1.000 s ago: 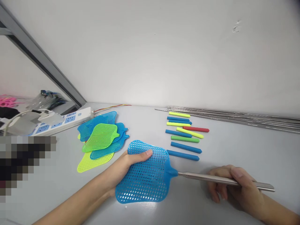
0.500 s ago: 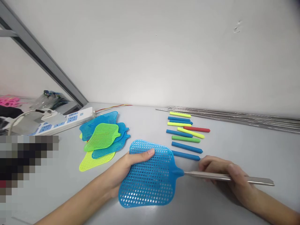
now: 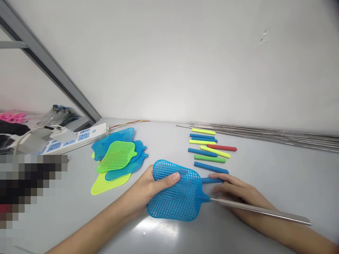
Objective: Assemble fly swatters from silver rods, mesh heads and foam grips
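My left hand (image 3: 159, 187) grips a blue fly swatter head (image 3: 177, 206), thumb across the mesh and fingers behind it. A thin metal rod (image 3: 265, 210) is joined to the head's neck and stretches right, passing over my right hand. My right hand (image 3: 235, 190) lies on the table with its fingers on a blue plastic handle tube (image 3: 208, 180). Part of that tube is hidden behind the swatter head and the fingers; my right thumb is hard to make out. More tubes lie just beyond, among them a blue tube (image 3: 211, 167) and a green tube (image 3: 210, 158).
At left lies a pile of swatter heads, with a green head (image 3: 118, 155) on top and a yellow head (image 3: 106, 185) below. A white power strip (image 3: 99, 129) is behind them. Long metal rods (image 3: 265, 133) lie along the wall at back right.
My right hand has let go of the metal rod and moved left onto the nearest blue tube, which has shifted slightly toward me. The swatter head has moved a little right.
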Available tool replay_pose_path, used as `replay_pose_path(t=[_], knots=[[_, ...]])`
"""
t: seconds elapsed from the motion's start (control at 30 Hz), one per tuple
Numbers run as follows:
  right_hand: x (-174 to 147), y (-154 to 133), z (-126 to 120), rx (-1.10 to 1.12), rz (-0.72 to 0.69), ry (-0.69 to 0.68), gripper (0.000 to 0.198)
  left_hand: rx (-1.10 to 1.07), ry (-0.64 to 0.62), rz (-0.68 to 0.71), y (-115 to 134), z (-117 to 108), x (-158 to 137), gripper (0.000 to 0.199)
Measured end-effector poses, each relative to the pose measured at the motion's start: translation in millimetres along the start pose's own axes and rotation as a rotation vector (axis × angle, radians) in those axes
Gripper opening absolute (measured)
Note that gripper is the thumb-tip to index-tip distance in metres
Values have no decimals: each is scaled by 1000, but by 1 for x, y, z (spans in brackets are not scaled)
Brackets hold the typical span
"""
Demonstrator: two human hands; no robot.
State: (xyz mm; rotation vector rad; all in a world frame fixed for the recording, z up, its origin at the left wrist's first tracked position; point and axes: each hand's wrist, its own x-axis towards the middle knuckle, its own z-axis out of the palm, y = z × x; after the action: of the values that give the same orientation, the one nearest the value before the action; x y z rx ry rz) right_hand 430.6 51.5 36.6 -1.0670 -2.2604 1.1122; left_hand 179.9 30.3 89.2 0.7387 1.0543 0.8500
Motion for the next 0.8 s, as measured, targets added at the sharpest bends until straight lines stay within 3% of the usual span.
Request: replay_pose_path(t=[0.13,0.33,0.43,0.53,0.63,0.8], knots=[[2,9,1,-82,52,162,19,48,-19,60,2,-3,-2,13],[2,12,-8,-145,-1,164,23,-22,165,162,11,-9,1,19],[2,15,-8,-78,46,269,22,-110,208,206,15,-13,4,22],[1,14,-8,133,149,375,24,-148,248,238,18,-17,7,19],[1,12,-9,435,258,385,28,-152,296,281,22,-22,9,16],[5,15,-15,879,268,383,28,-162,385,353,29,-31,14,20]])
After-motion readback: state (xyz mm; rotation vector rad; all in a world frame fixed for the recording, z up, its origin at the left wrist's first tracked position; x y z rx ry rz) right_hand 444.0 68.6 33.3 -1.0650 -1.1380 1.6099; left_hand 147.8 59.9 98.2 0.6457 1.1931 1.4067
